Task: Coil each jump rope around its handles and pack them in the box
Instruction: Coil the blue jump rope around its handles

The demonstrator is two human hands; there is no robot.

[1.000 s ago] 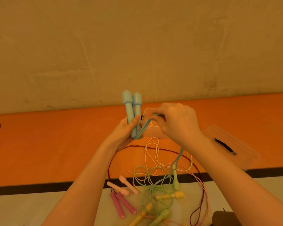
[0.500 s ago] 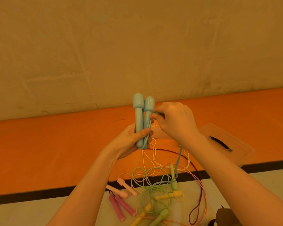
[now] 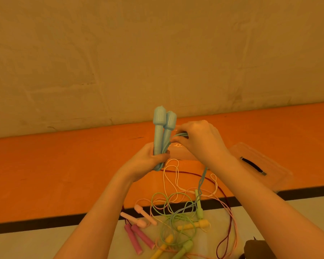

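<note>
My left hand [image 3: 145, 161] grips the lower ends of two light blue handles [image 3: 163, 126], held upright side by side. My right hand [image 3: 198, 141] pinches the blue rope [image 3: 202, 182] beside the handles; a few turns lie round them and the rest hangs down to the floor. Below lie loose ropes in a tangle: two light pink handles [image 3: 138, 214], two darker pink handles [image 3: 138, 238], green handles [image 3: 199, 206] and yellow handles [image 3: 193, 226] with thin cords. The clear plastic box [image 3: 178, 154] sits behind my hands, mostly hidden.
A clear plastic lid [image 3: 260, 165] with a dark handle lies on the orange floor at the right. A pale wall rises behind. A black line [image 3: 45, 223] splits orange floor from pale floor. A dark object [image 3: 258, 249] sits at the bottom right.
My right hand has carried the blue rope round the handles, adding a turn. Both hands and the handles sit slightly higher and more upright than a second ago.
</note>
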